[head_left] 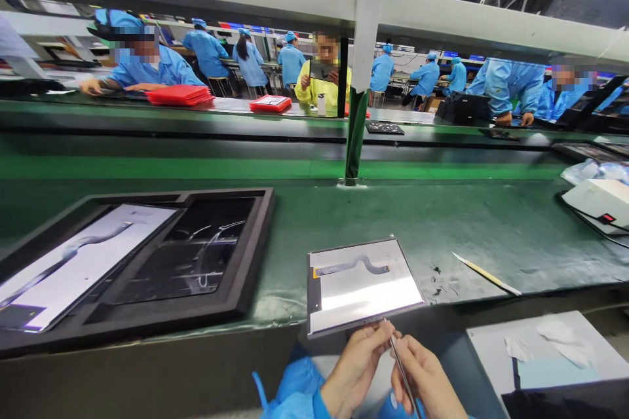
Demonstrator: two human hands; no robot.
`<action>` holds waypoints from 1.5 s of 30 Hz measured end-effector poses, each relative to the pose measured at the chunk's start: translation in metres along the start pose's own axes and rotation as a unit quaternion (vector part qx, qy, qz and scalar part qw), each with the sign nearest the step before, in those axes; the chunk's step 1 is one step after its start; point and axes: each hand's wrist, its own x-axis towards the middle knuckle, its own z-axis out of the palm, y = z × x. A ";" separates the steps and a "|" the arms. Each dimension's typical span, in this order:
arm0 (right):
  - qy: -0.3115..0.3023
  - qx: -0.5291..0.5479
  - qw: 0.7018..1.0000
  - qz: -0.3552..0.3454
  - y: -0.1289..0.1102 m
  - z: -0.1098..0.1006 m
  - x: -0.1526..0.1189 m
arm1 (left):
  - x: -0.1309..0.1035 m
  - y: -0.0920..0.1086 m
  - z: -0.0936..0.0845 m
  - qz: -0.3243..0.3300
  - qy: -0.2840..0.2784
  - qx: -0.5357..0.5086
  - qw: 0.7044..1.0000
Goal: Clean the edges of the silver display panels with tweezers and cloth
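A display panel (366, 291), silvery on its upper face with a curved grey flex cable, lies at the bench's front edge and sticks out slightly over it. Just below its near edge, my left hand (358, 360) is closed in a pinch. Whatever the left fingertips hold is too small or hidden to make out. My right hand (425, 373) grips slim metal tweezers (403, 370), whose tip meets the left fingertips near the panel's edge. Both hands are close together in front of the bench.
On the left, a dark foam tray (250, 262) carries another panel with a cable (93, 255) and a glossy black panel (196, 242). A yellow-handled blade (486, 273) and black scraps (436, 281) lie right. A white box (602, 203) stands farther right. Co-workers sit beyond the shelf post (366, 33).
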 end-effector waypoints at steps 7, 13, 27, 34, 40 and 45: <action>-0.008 0.015 1.000 -0.002 0.004 -0.004 0.002 | -0.004 0.005 -0.001 -0.010 -0.023 0.009 1.000; -0.012 0.030 0.999 0.004 0.001 0.000 0.002 | -0.001 0.003 -0.002 -0.007 -0.028 0.008 1.000; 0.018 -0.026 0.999 -0.018 0.005 0.002 -0.003 | -0.003 0.004 -0.003 -0.002 -0.011 0.014 1.000; 0.027 -0.053 0.997 -0.046 0.005 0.004 0.000 | -0.004 0.003 -0.002 -0.005 -0.021 0.021 1.000; -0.002 0.022 1.000 -0.001 0.002 0.005 0.000 | -0.005 0.006 -0.005 -0.003 -0.026 0.015 1.000; 0.037 -0.035 0.996 -0.069 0.003 0.003 -0.001 | 0.001 -0.003 -0.004 0.001 -0.005 0.015 1.000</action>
